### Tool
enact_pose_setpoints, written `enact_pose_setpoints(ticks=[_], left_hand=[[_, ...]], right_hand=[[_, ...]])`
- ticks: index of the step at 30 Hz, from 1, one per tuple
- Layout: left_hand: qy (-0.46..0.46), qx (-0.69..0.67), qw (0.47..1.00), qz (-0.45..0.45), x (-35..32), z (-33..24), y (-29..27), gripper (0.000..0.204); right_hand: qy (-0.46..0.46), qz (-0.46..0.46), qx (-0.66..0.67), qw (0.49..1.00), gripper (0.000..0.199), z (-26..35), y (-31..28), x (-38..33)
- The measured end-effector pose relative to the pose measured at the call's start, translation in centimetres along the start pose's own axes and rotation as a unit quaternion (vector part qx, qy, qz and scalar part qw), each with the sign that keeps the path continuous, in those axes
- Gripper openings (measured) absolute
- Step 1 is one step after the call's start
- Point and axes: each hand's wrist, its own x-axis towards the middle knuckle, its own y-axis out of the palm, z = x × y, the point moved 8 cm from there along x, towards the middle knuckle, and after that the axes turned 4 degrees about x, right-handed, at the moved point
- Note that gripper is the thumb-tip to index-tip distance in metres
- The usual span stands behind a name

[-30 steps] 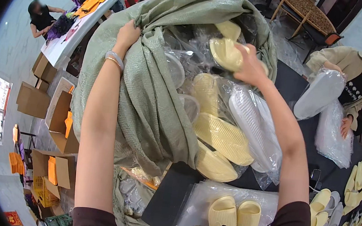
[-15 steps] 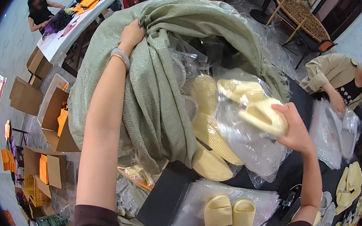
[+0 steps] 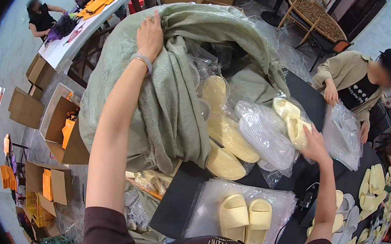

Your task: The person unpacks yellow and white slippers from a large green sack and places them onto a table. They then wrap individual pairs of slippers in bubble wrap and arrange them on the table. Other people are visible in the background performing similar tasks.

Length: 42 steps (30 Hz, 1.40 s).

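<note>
A large grey-green woven sack (image 3: 159, 103) lies with its mouth spread on the dark table. My left hand (image 3: 150, 36) rests on the sack's bunched rim, its fingers stretched over the fabric. On the right, my right hand (image 3: 317, 145) grips a pale yellow slipper (image 3: 297, 130), one of a small pair. Next to it lies a bagged whitish slipper (image 3: 267, 136). Larger yellow slippers (image 3: 235, 139) in clear plastic spill from the sack mouth. Nearer me, a yellow slipper pair (image 3: 234, 212) sits on a stack of clear plastic bags (image 3: 208, 199).
A co-worker (image 3: 351, 87) at the right handles a clear-bagged item (image 3: 345, 135). More yellow and grey slippers (image 3: 372, 190) lie at the right edge. Open cardboard boxes (image 3: 70, 131) stand on the left, below a white table (image 3: 77, 34) where other people work.
My right hand has moved right with the small yellow slippers, off the bagged whitish slipper. My left hand has loosened from its grip on the sack. The co-worker has shifted the bagged item.
</note>
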Motion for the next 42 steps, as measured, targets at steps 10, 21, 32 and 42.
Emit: enact_pose_setpoints(ticks=[10, 21, 32, 42], left_hand=[[-0.017, 0.015, 0.999, 0.036, -19.4, -12.3, -11.5, 0.092], [-0.168, -0.038, 0.983, 0.058, -29.5, 1.7, -23.7, 0.086], [-0.472, -0.699, 0.533, 0.063, -31.7, 7.1, -16.7, 0.045], [-0.392, -0.779, 0.46, 0.167, -28.8, 5.2, -20.0, 0.009]], right_hand=[[-0.204, -0.225, -0.129, 0.944, 0.053, 18.4, 5.0, -0.6], [0.08, -0.259, 0.06, 0.961, 0.034, 4.5, 4.7, 2.4], [-0.233, -0.174, 0.353, 0.889, 0.044, 31.3, 1.3, -1.5], [-0.236, -0.196, 0.546, 0.78, 0.057, 40.8, -0.2, 6.9]])
